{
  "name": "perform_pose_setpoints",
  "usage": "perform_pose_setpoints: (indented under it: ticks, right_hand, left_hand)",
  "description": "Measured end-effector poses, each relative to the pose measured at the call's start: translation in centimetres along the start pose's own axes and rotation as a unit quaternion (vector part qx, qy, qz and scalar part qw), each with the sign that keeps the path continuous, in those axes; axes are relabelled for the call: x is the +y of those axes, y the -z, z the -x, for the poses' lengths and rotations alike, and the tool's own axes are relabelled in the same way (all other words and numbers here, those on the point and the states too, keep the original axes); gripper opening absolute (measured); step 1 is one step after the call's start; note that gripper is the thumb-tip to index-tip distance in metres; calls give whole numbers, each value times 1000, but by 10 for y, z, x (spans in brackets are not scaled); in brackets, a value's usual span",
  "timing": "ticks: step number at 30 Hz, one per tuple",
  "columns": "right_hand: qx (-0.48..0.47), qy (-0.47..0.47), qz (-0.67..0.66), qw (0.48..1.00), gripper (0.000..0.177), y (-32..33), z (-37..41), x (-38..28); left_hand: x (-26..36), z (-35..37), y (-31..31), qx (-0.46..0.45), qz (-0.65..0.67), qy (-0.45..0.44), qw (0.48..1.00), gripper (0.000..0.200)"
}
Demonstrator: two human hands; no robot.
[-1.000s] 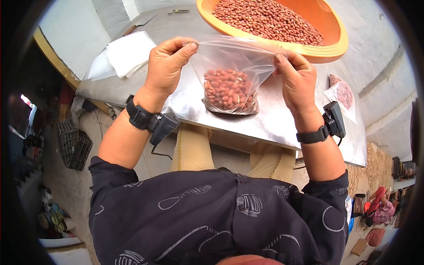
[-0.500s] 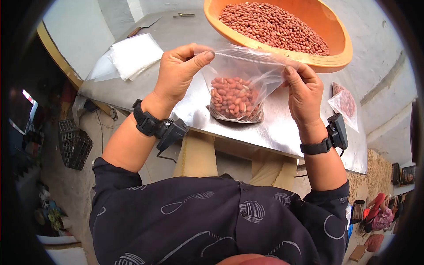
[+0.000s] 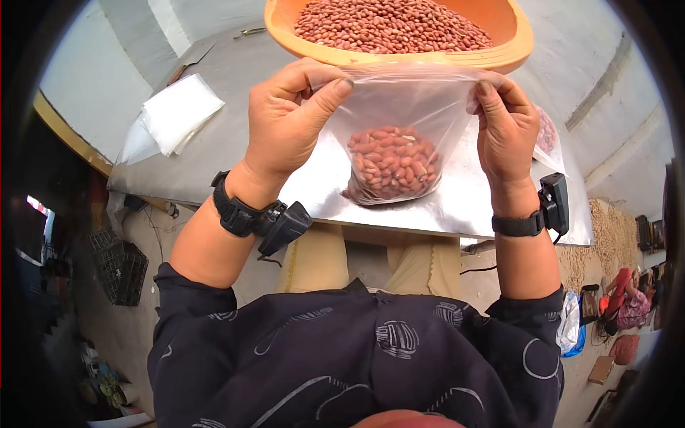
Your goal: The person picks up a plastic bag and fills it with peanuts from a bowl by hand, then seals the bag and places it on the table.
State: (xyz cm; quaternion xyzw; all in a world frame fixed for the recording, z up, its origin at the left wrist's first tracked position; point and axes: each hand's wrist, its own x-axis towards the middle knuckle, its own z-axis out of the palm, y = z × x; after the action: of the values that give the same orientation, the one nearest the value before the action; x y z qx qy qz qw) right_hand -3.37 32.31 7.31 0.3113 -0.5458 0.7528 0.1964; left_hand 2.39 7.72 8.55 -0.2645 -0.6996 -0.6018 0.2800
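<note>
A clear zip-lock bag [image 3: 414,96] hangs between my hands, its mouth stretched straight across. My left hand [image 3: 291,118] pinches the top left corner between thumb and fingers. At the opposite top corner, my right hand [image 3: 506,132] grips the plastic the same way. Red-skinned peanuts [image 3: 396,160] fill the lower part of the bag, whose bottom is at the metal table's near edge. Just beyond the bag is an orange basin [image 3: 524,43] heaped with loose peanuts [image 3: 392,27].
A stack of flat plastic bags [image 3: 182,110] lies on the metal table [image 3: 235,153] at left, with a knife [image 3: 191,64] behind it. Another bag of peanuts [image 3: 548,135] lies at right. Black crates [image 3: 118,267] stand on the floor, and people [image 3: 631,303] are far right.
The bag's mouth has been drawn flatter and tighter as my hands moved slightly apart. The view has shifted, so the basin and stacked bags appear further up and left.
</note>
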Motion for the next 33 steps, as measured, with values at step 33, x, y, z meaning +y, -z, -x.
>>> perform_pose_setpoints:
  ticks: [33]
  right_hand:
    - [-339, 213, 480, 781, 7, -73, -26, -71]
  left_hand:
    - [27, 10, -17, -9, -70, -16, 997, 12]
